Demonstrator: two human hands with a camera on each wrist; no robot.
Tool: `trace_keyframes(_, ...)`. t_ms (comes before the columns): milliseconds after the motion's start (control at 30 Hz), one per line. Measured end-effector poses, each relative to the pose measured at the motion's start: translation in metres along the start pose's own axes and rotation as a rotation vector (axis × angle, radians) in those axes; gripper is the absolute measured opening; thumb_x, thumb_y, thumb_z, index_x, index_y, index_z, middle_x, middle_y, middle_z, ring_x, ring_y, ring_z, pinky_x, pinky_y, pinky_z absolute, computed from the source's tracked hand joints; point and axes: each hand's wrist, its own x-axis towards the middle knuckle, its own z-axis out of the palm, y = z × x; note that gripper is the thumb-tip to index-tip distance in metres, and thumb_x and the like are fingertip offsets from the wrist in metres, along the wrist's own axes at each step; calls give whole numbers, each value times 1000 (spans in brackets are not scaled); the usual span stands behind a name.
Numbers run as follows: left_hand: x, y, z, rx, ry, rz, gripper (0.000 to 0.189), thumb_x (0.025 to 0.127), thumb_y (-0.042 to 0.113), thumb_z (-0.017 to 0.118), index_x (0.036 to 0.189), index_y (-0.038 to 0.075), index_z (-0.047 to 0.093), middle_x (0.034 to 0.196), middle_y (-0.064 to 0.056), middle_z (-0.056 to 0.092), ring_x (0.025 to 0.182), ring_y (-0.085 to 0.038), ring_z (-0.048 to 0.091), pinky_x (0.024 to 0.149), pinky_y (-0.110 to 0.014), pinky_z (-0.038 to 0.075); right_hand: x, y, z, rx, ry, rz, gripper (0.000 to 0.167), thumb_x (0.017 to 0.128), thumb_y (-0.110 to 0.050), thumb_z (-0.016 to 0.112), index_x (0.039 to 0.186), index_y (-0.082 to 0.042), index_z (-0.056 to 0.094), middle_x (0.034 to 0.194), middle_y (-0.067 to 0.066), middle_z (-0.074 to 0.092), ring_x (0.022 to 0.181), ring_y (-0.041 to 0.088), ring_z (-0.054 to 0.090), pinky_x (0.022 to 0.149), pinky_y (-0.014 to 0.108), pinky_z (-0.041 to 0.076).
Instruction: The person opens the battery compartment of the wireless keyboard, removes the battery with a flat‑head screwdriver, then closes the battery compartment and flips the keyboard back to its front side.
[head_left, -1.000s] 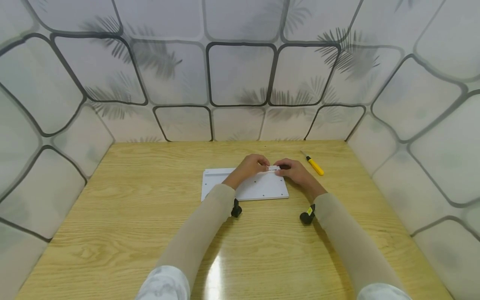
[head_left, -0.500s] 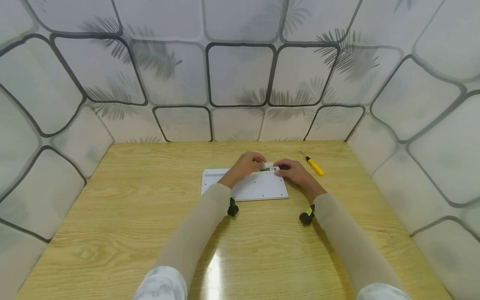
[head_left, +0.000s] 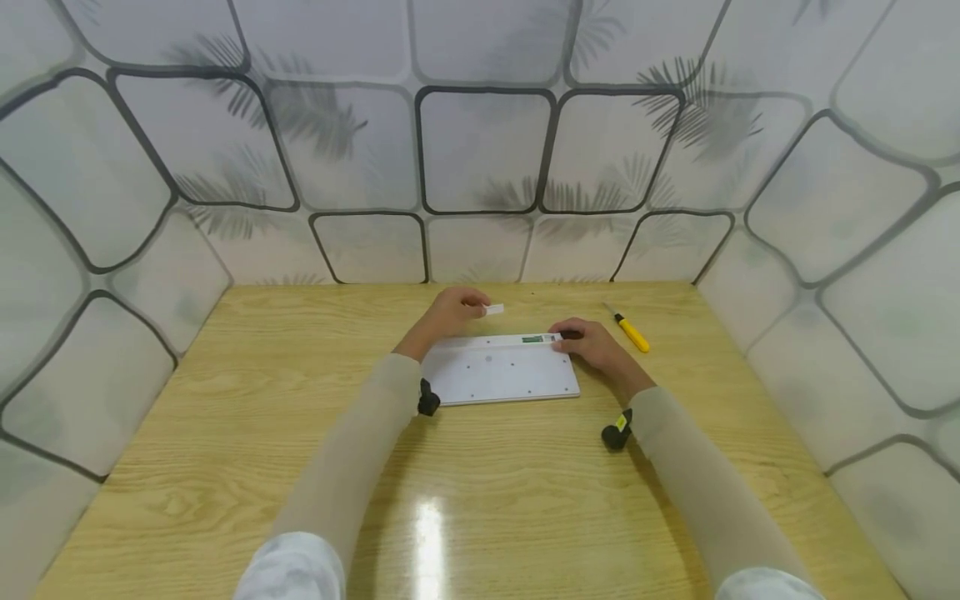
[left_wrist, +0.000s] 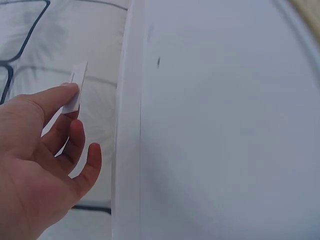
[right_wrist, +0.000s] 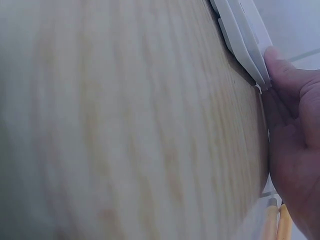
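Note:
A white keyboard [head_left: 495,379] lies face down on the table, small screws dotting its underside. Near its far right corner an uncovered battery compartment [head_left: 532,339] shows green inside. Above and beyond the far edge, my left hand [head_left: 452,312] pinches a small white battery cover [left_wrist: 76,90] between thumb and fingers; its other fingers curl loosely in the left wrist view. My right hand [head_left: 592,343] grips the keyboard's far right corner. The right wrist view shows the thumb [right_wrist: 282,67] on top of that corner, with the other fingers partly hidden beside and below it.
A screwdriver with a yellow handle [head_left: 632,332] lies right of the right hand, its tip pointing to the back. The wooden table [head_left: 525,492] meets patterned walls [head_left: 480,150] at its back and sides.
My left hand has lifted the battery cover off the compartment and carried it left and away past the far edge. The right hand stays at the corner.

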Motion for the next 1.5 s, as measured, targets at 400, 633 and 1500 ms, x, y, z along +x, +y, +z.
trace_keyframes(400, -12, -46, -36, 39, 22, -82, 29, 102, 17, 61, 128, 7, 68, 132, -14, 63, 119, -30, 58, 101, -46, 48, 3, 7, 0, 5, 3, -14, 32, 95, -29, 71, 125, -16, 68, 137, 10, 60, 128, 31, 50, 114, 52, 35)
trace_keyframes(633, -16, -54, -47, 100, 10, -129, 28, 102, 14, 59, 128, 6, 68, 132, -16, 63, 121, -31, 58, 102, -46, 48, 3, 8, 1, 13, 0, -20, 34, 95, -30, 72, 126, -15, 68, 138, 10, 60, 128, 30, 51, 113, 51, 36)
trace_keyframes(1500, -7, -61, -53, 193, -3, -176, 25, 101, 11, 59, 123, 5, 70, 131, -15, 65, 123, -31, 57, 108, -46, 43, 0, 2, 2, 32, 10, 7, 32, 96, -26, 71, 125, -14, 68, 137, 11, 60, 129, 32, 50, 115, 52, 35)
